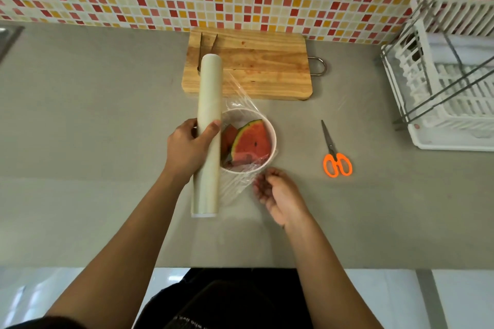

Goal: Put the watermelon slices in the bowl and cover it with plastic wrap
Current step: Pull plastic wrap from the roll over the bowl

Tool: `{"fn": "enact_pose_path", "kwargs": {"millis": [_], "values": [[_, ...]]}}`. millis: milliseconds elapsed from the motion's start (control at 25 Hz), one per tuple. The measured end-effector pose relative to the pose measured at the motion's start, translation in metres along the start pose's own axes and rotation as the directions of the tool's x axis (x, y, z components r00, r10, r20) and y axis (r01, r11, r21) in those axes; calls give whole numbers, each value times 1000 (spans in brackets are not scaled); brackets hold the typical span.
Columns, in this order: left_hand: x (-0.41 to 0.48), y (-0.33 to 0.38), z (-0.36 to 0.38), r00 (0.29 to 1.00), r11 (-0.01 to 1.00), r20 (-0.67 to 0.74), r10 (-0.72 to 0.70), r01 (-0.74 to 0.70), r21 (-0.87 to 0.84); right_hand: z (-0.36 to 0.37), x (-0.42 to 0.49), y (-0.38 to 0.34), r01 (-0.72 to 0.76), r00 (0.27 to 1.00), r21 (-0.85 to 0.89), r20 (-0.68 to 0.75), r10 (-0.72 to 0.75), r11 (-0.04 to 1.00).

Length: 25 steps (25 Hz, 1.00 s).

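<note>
Watermelon slices [251, 143] are pictured inside a white bowl [274, 139] set on a grey countertop [107, 128], red flesh upward, beneath clear film [235, 184] that is drawn from a roll of plastic wrap [209, 93] over the bowl's rim and hangs crumpled down its near side. The roll is gripped by the left hand [187, 148], fingers and thumb curled round it, and is held lengthwise just left of the bowl. The right hand [280, 195] is held just in front of the bowl, fingers loosely curled at the film's loose edge; whether the film is pinched cannot be told. A wooden cutting board [262, 67] is seen behind the bowl, orange-handled scissors [337, 157] to its right, and a white dish rack [454, 104] farther right.
</note>
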<state>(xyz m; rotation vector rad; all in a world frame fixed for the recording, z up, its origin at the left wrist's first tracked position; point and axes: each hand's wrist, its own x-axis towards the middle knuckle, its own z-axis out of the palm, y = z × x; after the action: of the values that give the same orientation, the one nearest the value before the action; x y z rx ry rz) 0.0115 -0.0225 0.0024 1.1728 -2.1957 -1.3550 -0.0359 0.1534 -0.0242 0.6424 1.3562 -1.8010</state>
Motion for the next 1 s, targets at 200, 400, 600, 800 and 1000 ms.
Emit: {"fn": "enact_pose_path", "kwargs": {"millis": [200, 400, 600, 800, 1000], "values": [[1, -2, 0, 1000, 1000, 5, 2, -2, -2, -5, -11, 4, -54, 990, 47, 130, 47, 997], [2, -3, 0, 1000, 1000, 13, -16, 16, -21, -5, -18, 8, -84, 978, 80, 200, 66, 993], [3, -3, 1, 1000, 1000, 10, 1, -1, 2, -7, -20, 5, -174, 964, 125, 226, 143, 977], [4, 0, 3, 1000, 1000, 5, 8, -8, 26, -9, -21, 3, -281, 930, 119, 279, 240, 952], [4, 1, 3, 1000, 999, -1, 10, -10, 34, -6, -19, 2, -352, 888, 181, 375, 267, 918]]}}
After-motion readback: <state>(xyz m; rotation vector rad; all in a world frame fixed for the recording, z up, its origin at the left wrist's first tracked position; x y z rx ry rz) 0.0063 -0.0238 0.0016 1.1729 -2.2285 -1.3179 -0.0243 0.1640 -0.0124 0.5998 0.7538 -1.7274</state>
